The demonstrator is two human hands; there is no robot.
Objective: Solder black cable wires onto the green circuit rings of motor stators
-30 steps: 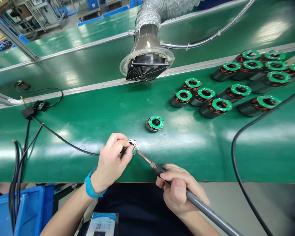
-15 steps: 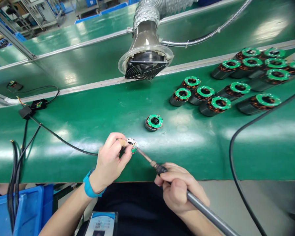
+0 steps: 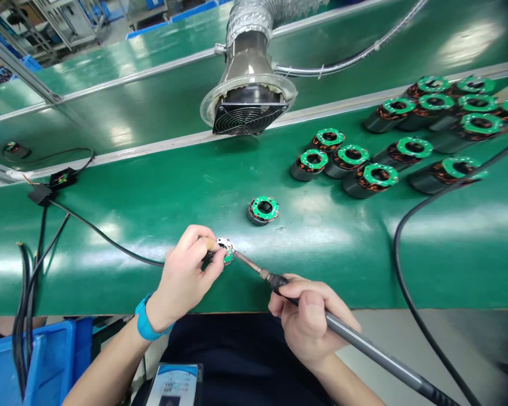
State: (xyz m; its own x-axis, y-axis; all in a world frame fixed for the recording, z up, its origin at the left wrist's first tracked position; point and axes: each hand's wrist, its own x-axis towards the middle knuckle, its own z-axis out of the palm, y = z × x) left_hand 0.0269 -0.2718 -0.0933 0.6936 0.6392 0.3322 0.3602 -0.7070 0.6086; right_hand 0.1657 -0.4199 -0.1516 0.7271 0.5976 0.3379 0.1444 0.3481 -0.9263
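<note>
My right hand [image 3: 311, 316] is closed round the handle of a soldering iron [image 3: 355, 335], whose thin metal tip slants up to the left. That tip touches the edge of a small round circuit board [image 3: 228, 256], part white and part green. My left hand [image 3: 190, 268], with a yellowish cover on one finger, pinches at the board's left side. A black cable [image 3: 122, 249] runs into this hand, and the fingers hide its end. Just beyond the board stands a motor stator [image 3: 263, 211] with a green ring board on top, apart from both hands.
Several more stators [image 3: 370, 180] with green boards stand at the right. A fume extractor [image 3: 250, 110] hangs over the back of the green bench [image 3: 173, 186]. A thick black cord [image 3: 400, 254] loops down at right. Black cables [image 3: 25, 293] hang over a blue bin [image 3: 51, 361] at left.
Both hands stay at the board, the iron tip still against its edge. My left wrist has shifted slightly left, and the iron's handle lies a little flatter. The whole view has moved slightly.
</note>
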